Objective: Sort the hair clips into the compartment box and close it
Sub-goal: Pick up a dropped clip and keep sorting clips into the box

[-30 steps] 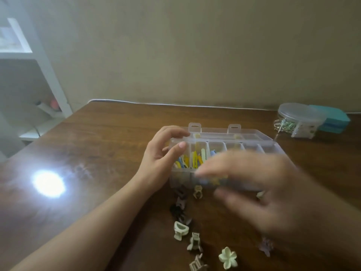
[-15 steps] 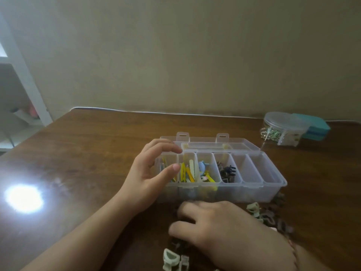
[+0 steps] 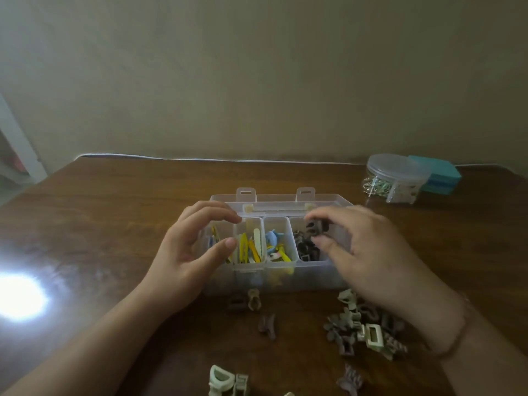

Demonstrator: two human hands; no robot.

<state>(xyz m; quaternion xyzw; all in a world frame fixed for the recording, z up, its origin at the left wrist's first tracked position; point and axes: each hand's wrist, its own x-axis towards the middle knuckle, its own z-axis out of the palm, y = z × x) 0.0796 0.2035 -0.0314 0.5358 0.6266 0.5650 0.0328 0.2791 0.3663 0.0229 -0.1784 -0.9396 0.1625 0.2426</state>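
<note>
The clear compartment box (image 3: 278, 273) stands open in the middle of the table, its lid lying flat behind it. My left hand (image 3: 188, 252) grips the box's left end, thumb in front and fingers over the back rim. My right hand (image 3: 363, 252) pinches a small dark claw clip (image 3: 315, 227) above the compartment of dark clips (image 3: 305, 248). Yellow and blue clips (image 3: 257, 248) fill the compartments to the left. Loose claw clips (image 3: 360, 328) lie on the table in front of the box, with a pale green one (image 3: 220, 381) at the bottom.
A round clear jar with a lid (image 3: 395, 178) and a teal box (image 3: 437, 174) stand at the back right. A white cable (image 3: 200, 159) runs along the table's far edge. A bright light reflection (image 3: 20, 295) glares on the left. A white shelf (image 3: 14, 138) stands at far left.
My right hand rose from the loose clips in front of the box and now pinches a dark clip above the box. My left hand stayed on the box.
</note>
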